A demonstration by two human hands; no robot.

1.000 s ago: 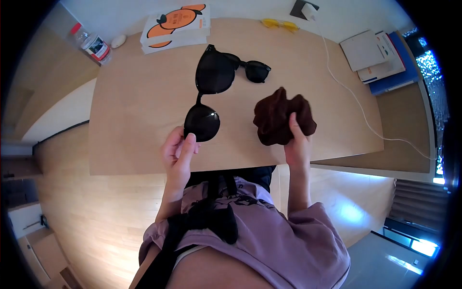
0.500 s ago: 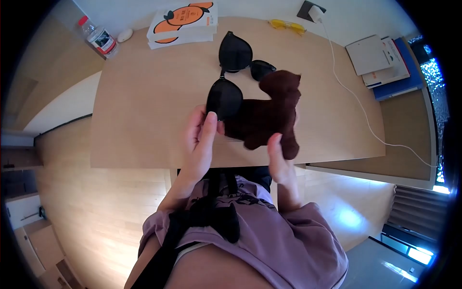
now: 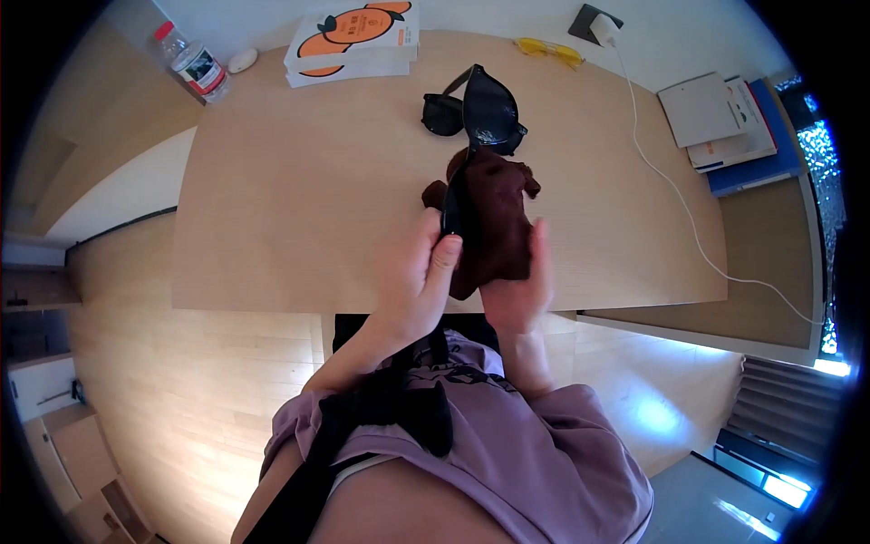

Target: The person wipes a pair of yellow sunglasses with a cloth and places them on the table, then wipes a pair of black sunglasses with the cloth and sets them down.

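Observation:
My left hand point(image 3: 426, 267), slightly blurred, grips a pair of black sunglasses point(image 3: 490, 111) by its near end. The glasses point away from me, the far lens facing up and the near one almost edge-on. A dark brown cloth point(image 3: 497, 218) is bunched against the near lens. Beneath and beside this cloth is my right hand point(image 3: 521, 295), holding it with the thumb along its right side and the other fingers mostly hidden. Behind the held glasses, another dark lens point(image 3: 443, 115) shows, apparently part of a second pair on the desk point(image 3: 299, 199), partly covered.
At the back left are a bottle point(image 3: 198, 68), a white rounded object point(image 3: 243, 61) and white boxes with orange prints point(image 3: 353, 41). Yellow glasses point(image 3: 549, 52) lie at the back edge. A white charger cable point(image 3: 671, 181) runs down the right side, near stacked books point(image 3: 716, 122).
The held sunglasses have turned, so the near lens went from face-up to edge-on and the far end swung right. The brown cloth has moved left and bunched up around the near lens.

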